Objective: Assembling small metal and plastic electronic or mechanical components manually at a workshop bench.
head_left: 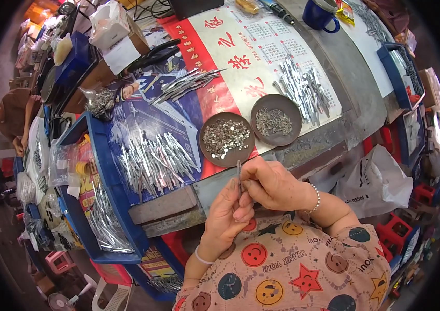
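Close to the table's front edge, my two hands meet on a thin grey metal strip (239, 167) that stands upright. My left hand (223, 213) pinches its lower part; the fingers of my right hand (277, 182) are closed on it from the other side. Its lower end is hidden by the fingers. Just beyond lies a round brown dish (233, 160) of small shiny discs (225, 136). Touching or nearly touching it is a second brown dish (296, 115), holding fine metal pins (273, 122). Loose metal strips (156, 161) are heaped to the left.
More strips (304, 92) lie at the right, and a bundle (186, 84) farther back. A blue tray (115, 179) with strips stands at the table's left edge. A blue mug (317, 16) is at the far right. Another person (15, 116) works at far left.
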Available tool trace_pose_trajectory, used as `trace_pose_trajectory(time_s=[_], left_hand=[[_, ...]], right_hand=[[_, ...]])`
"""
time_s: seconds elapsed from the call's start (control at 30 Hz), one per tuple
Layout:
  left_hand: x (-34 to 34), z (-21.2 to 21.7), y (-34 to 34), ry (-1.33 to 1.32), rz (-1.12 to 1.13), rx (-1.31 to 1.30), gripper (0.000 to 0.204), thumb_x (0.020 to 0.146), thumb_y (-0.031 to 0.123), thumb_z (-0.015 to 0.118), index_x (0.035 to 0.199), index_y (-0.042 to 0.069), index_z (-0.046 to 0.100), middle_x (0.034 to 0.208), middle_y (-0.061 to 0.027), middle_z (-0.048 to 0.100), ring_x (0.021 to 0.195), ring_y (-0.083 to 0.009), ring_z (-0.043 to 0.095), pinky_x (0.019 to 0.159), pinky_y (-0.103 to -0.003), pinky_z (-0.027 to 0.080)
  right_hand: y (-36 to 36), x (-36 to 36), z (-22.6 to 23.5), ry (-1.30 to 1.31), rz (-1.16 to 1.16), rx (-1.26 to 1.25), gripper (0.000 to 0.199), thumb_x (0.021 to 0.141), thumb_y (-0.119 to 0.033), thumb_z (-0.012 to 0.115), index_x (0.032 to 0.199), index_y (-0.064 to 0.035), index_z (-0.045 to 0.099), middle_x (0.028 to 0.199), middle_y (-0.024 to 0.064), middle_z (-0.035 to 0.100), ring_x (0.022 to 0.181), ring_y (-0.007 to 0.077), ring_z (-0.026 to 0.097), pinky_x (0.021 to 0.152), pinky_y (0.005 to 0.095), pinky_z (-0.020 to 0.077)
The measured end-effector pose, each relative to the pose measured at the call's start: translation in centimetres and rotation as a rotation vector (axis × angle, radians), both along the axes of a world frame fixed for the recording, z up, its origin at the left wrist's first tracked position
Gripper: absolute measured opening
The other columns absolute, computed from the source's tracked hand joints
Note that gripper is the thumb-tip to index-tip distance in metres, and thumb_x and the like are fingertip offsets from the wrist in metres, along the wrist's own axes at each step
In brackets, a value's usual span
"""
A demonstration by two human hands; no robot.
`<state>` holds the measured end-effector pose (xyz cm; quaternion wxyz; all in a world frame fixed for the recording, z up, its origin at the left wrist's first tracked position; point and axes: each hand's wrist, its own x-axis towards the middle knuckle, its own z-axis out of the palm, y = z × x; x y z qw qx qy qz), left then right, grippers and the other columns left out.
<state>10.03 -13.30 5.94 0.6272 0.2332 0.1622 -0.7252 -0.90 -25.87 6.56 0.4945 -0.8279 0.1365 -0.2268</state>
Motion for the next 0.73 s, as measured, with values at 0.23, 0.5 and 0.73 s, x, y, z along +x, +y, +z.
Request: trace_pose_trajectory(time_s=[0.23, 0.5, 0.73], left_hand=[[-0.1, -0.3, -0.2, 0.03, 0.015, -0.017, 0.022, 0.099, 0.028, 0.045, 0.104, 0.008, 0.049, 0.073, -0.0009, 0.048, 0.05, -0.0062, 0.039, 0.045, -0.018, 0.032], [-1.1, -0.8, -0.6, -0.531, 0.036, 0.013, 0.015, 0.097, 0.02, 0.051, 0.09, 0.009, 0.044, 0.067, -0.0041, 0.052, 0.048, -0.0088, 0.043, 0.044, -0.02, 0.035], [-1.1, -0.9, 0.4, -0.422, 0.121, -0.212, 0.017, 0.096, 0.019, 0.054, 0.093, 0.008, 0.041, 0.067, -0.0067, 0.054, 0.049, -0.0118, 0.046, 0.045, -0.021, 0.037]], right_hand=[[0.0, 0.2, -0.3, -0.003, -0.012, -0.015, 0.017, 0.085, 0.0, 0.051, 0.097, -0.003, 0.041, 0.067, 0.0115, 0.057, 0.062, 0.032, 0.062, 0.054, 0.0394, 0.0483], [0.2, 0.0, 1.7, 0.214, 0.065, -0.024, 0.021, 0.084, 0.003, 0.051, 0.1, -0.002, 0.039, 0.069, 0.0138, 0.057, 0.064, 0.0323, 0.061, 0.055, 0.0388, 0.0471], [-0.1, -0.5, 2.1, 0.168, 0.07, 0.304, 0.03, 0.089, -0.004, 0.052, 0.116, -0.0014, 0.037, 0.079, 0.0115, 0.064, 0.074, 0.0261, 0.066, 0.065, 0.0339, 0.0494]])
